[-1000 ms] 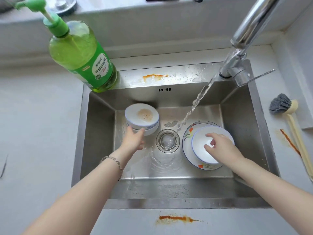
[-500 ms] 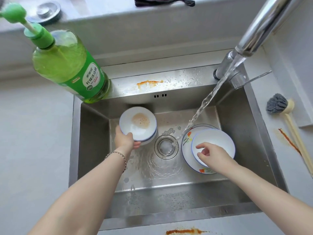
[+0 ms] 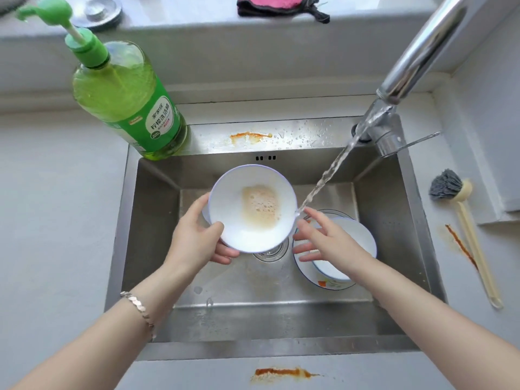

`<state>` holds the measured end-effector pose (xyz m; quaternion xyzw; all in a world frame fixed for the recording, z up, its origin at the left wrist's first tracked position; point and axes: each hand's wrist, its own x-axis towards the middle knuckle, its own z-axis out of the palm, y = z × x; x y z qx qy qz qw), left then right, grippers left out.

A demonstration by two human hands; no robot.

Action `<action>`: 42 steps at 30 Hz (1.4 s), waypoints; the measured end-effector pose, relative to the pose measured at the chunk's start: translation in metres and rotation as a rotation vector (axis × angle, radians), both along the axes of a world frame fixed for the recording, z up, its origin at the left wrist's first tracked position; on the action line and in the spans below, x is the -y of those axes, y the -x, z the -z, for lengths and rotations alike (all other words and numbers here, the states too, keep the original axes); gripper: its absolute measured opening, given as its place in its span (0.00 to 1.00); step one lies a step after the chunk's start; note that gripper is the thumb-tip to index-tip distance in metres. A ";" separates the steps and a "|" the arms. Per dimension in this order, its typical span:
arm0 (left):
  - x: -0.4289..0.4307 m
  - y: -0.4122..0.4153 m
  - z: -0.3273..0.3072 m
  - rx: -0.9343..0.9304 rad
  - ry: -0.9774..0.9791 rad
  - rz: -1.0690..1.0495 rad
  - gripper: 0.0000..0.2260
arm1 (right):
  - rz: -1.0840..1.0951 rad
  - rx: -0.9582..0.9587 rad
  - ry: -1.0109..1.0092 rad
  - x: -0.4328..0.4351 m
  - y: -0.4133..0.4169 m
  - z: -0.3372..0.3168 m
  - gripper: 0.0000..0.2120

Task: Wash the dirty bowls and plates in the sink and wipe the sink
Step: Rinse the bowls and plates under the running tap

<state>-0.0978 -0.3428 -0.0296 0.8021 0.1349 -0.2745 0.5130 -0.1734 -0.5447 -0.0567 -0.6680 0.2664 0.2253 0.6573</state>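
Head camera is looking down into a steel sink (image 3: 146,220). The left hand (image 3: 197,237) is holding a white bowl (image 3: 253,206) up over the middle of the sink. Its thumb is lying on the near rim and its fingers are curling under the bowl. The bowl is tipping a little and is showing a patch of pale brown, bubbly mess inside.

The right hand (image 3: 329,240) is hanging just beside the bowl's right edge. Its fingers are straight and spread wide, and it is holding nothing. I cannot tell if its fingertips are touching the bowl.

Water (image 3: 332,170) is pouring down from the shiny tap (image 3: 416,57) and is landing right at the bowl's right rim, next to the top finger of the right hand.

Under the right hand, a second white bowl (image 3: 357,240) is sitting on a plate (image 3: 332,285) with a blue edge, on the right side of the sink floor. The round drain (image 3: 271,251) is peeking out below the held bowl.

A big green soap bottle (image 3: 123,102) is standing at the sink's back left corner. A grey brush (image 3: 450,187) with a long pale handle is lying on the counter to the right. Orange stains are showing on the sink's back ledge (image 3: 250,135) and on the counter in front (image 3: 281,371). A pink cloth (image 3: 270,5) is lying on the shelf behind.
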 end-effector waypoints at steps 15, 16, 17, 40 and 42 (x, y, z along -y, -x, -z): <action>0.047 0.079 -0.007 -0.158 0.482 -0.431 0.15 | -0.086 0.078 0.064 -0.010 0.025 -0.034 0.20; 0.048 0.077 -0.009 -0.139 0.462 -0.471 0.13 | -0.226 0.156 0.361 -0.010 0.027 -0.033 0.24; 0.049 0.074 -0.012 -0.123 0.434 -0.479 0.11 | -0.339 0.303 0.640 -0.010 0.027 -0.036 0.27; -0.001 0.006 -0.052 0.137 -0.324 0.216 0.27 | -1.109 0.861 1.044 0.009 -0.004 -0.016 0.22; -0.004 0.010 -0.058 0.254 -0.633 0.391 0.30 | -1.115 0.659 1.010 0.009 0.003 -0.021 0.17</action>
